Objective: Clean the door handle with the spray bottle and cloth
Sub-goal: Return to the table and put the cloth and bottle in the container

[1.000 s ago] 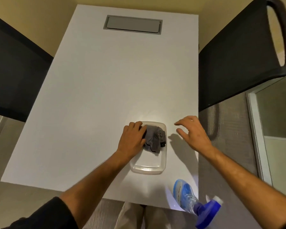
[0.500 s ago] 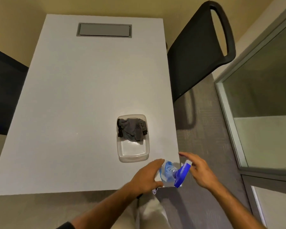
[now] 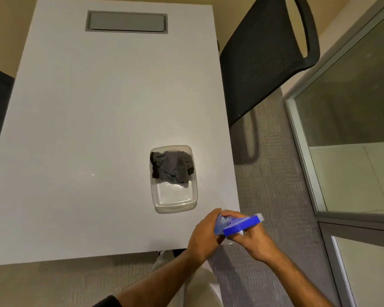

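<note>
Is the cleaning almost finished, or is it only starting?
Only starting. Both hands, left and right, are closed on the spray bottle at the table corner. The cloth lies in its tub, not picked up. No door handle is in view, so spraying and wiping are left.

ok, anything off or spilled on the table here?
No spill visible. The grey cloth sits bunched at the far end of the clear container. Both hands, left hand and right hand, hold the spray bottle at the table corner.
</note>
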A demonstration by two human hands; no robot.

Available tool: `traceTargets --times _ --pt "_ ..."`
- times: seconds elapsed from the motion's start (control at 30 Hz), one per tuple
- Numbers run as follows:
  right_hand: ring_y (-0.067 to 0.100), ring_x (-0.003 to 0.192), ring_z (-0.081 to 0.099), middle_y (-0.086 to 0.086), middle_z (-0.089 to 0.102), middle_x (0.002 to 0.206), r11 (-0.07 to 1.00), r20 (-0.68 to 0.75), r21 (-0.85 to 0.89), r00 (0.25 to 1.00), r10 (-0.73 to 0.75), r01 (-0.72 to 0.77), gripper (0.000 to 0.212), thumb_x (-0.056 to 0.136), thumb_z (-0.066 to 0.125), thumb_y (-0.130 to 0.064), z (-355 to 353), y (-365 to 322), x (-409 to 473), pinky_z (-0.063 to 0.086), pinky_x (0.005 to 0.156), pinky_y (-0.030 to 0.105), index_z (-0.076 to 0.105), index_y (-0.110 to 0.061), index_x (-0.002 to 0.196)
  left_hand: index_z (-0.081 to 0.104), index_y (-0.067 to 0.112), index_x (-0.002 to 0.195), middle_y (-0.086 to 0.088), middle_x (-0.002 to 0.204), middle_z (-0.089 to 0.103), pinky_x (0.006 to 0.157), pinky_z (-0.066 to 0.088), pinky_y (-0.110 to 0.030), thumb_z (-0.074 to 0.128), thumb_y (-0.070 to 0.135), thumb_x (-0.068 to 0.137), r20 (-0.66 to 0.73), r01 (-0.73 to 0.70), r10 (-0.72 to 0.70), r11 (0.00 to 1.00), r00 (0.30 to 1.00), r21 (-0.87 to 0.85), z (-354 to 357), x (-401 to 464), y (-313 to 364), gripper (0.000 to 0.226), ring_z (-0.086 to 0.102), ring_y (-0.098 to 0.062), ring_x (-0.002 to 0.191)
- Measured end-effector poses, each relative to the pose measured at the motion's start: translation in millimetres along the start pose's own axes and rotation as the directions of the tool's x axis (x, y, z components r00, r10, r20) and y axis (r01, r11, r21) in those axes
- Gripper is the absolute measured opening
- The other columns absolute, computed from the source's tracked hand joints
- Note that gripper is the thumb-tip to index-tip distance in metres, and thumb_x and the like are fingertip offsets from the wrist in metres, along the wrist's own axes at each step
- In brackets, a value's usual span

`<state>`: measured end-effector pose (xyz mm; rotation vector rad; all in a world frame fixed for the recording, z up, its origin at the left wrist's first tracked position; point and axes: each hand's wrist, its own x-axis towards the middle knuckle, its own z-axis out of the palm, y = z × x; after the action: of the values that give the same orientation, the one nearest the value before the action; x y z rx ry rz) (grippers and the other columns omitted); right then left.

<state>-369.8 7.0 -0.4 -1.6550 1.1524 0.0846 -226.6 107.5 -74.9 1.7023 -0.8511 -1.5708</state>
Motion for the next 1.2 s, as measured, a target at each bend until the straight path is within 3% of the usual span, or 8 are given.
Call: traceTargets --times 0.1,0.23,0.37,0.5,0.7,0.87,1.07,1.2 --pt "-0.007 0.101 0.065 -0.037 0.067 0.102 0.994 -0.064 0.084 0.996 -0.065 0.07 0.056 0.083 0.08 -0.022 -3 -29 -3 0.054 0.088 0.021 0.059 -0.071 0.101 0.047 0.012 0.145 -0.007 0.144 0.056 0.115 0.044 -0.041 0.065 0.025 0.1 -0.021 -0.063 0.065 0.995 0.998 0.077 -24 -2 29 0.05 0.057 -0.019 0.129" --pt "0.002 0.104 0.069 -0.029 0.07 0.108 0.971 -0.117 0.161 0.98 -0.16 0.177 0.049 0.079 0.082 -0.028 -11 -78 3 0.056 0.089 0.025 0.063 -0.064 0.106 0.055 0.014 0.129 -0.005 0.124 0.057 0.097 0.055 -0.031 0.077 0.036 0.088 -0.037 -0.181 0.201 0.937 0.979 0.3 -70 -2 80 0.051 0.059 -0.014 0.105" --pt "-0.002 0.093 0.072 -0.025 0.075 0.098 0.956 -0.17 0.167 0.962 -0.212 0.241 0.044 0.076 0.084 -0.037 -11 -122 15 0.059 0.073 0.017 0.064 -0.065 0.103 0.056 0.015 0.126 -0.005 0.122 0.058 0.096 0.054 -0.034 0.077 0.033 0.088 -0.054 -0.229 0.269 0.896 0.962 0.38 -118 -7 110 0.047 0.06 -0.018 0.106" --pt "0.005 0.075 0.074 -0.015 0.077 0.079 0.944 -0.227 0.193 0.948 -0.222 0.267 0.031 0.066 0.08 -0.062 10 -144 34 0.062 0.066 0.024 0.064 -0.069 0.092 0.054 0.014 0.132 -0.007 0.126 0.062 0.1 0.053 -0.043 0.076 0.024 0.088 -0.088 -0.194 0.261 0.869 0.961 0.455 -156 -11 111 0.05 0.061 -0.023 0.113" --pt "-0.004 0.079 0.071 -0.024 0.072 0.075 0.945 -0.221 0.235 0.959 -0.177 0.228 0.028 0.067 0.08 -0.057 47 -146 55 0.051 0.057 0.007 0.063 -0.065 0.089 0.054 0.013 0.14 -0.009 0.134 0.063 0.106 0.05 -0.038 0.076 0.02 0.089 -0.087 -0.131 0.193 0.874 0.977 0.468 -181 -6 86 0.057 0.061 -0.023 0.121" --pt "-0.002 0.082 0.071 -0.027 0.071 0.079 0.946 -0.221 0.287 0.971 -0.09 0.154 0.032 0.061 0.076 -0.064 64 -134 66 0.053 0.06 0.01 0.061 -0.07 0.089 0.057 0.011 0.138 -0.011 0.132 0.065 0.107 0.049 -0.039 0.078 0.018 0.087 -0.034 -0.115 0.147 0.879 0.988 0.463 -182 6 66 0.056 0.061 -0.024 0.12" --pt "0.0 0.086 0.07 -0.027 0.073 0.085 0.936 -0.238 0.32 0.969 -0.071 0.147 0.039 0.067 0.079 -0.056 81 -123 74 0.054 0.065 0.011 0.06 -0.072 0.097 0.062 0.008 0.131 -0.013 0.125 0.069 0.101 0.053 -0.042 0.08 0.011 0.083 -0.05 -0.051 0.081 0.897 0.995 0.44 -187 16 46 0.051 0.065 -0.029 0.112" --pt "-0.008 0.088 0.068 -0.036 0.069 0.084 0.925 -0.249 0.347 0.966 -0.07 0.157 0.041 0.075 0.081 -0.048 92 -118 78 0.051 0.067 0.005 0.059 -0.074 0.098 0.06 0.008 0.134 -0.015 0.129 0.067 0.102 0.048 -0.031 0.079 0.012 0.085 -0.051 -0.047 0.076 0.904 0.996 0.424 -188 20 40 0.053 0.064 -0.028 0.116"
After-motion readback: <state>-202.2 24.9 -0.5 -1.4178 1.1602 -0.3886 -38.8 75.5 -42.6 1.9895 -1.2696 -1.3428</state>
